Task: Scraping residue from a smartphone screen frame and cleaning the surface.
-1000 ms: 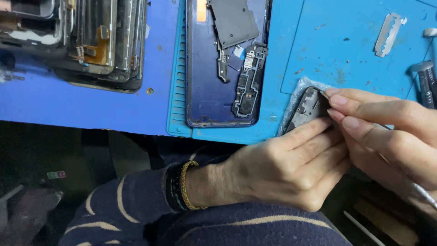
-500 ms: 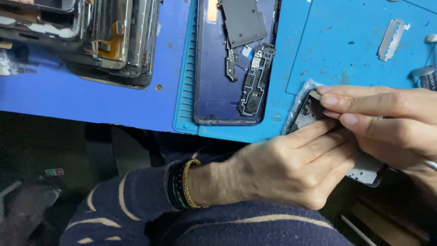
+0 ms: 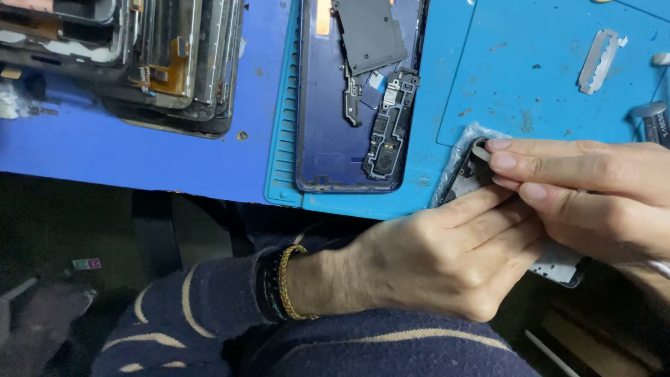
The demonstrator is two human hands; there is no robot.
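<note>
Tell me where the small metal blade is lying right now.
In the head view, the metal blade lies at upper right on the blue mat, above the right hand.

Both hands are gripping a small dark phone part (image 3: pixel 469 176) at four o'clock: the left hand (image 3: pixel 447 262) is cradling it from below while the right hand (image 3: pixel 593 188) is pinching it from three o'clock. An opened blue phone shell (image 3: pixel 328 119) is lying at twelve o'clock on the blue mat (image 3: pixel 530 84), stacked phone frames (image 3: pixel 139 63) at ten o'clock.
</note>
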